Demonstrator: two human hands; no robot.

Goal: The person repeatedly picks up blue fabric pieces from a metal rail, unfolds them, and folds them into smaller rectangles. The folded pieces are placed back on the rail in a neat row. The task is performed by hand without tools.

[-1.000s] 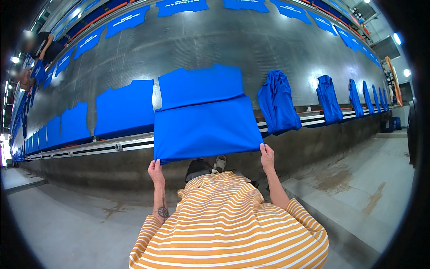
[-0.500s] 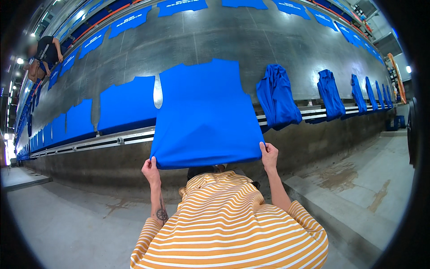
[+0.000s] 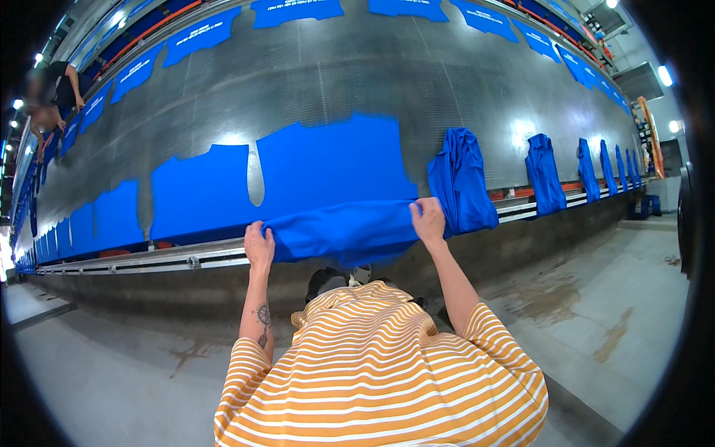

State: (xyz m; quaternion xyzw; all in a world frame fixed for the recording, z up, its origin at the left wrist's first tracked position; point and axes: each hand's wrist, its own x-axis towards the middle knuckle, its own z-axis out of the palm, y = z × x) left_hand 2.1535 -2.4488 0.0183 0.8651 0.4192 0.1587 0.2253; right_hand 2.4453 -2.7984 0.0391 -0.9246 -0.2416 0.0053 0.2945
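A blue shirt (image 3: 335, 164) lies spread flat on the dark table (image 3: 298, 89), its lower part folding and drooping over the front edge. My left hand (image 3: 259, 246) pinches its left side, close to the metal rail. On the right side, slightly higher, my right hand (image 3: 428, 220) has its fingers closed on the cloth. Between my hands the hem hangs loose and wrinkled, blurred by motion. Just right of my right hand is a bunched blue shirt (image 3: 459, 179) draped over the edge.
Another flat blue shirt (image 3: 201, 190) lies to the left, with several more beyond. Bunched shirts (image 3: 545, 175) line the right edge. Printed blue shirts (image 3: 197, 33) lie along the far side. A metal rail (image 3: 171, 261) runs along the front. A person (image 3: 63, 89) works at far left.
Both hands have moved up toward the table edge with the hem. The cloth, stretched taut toward me before, is now slack and folded at the edge.
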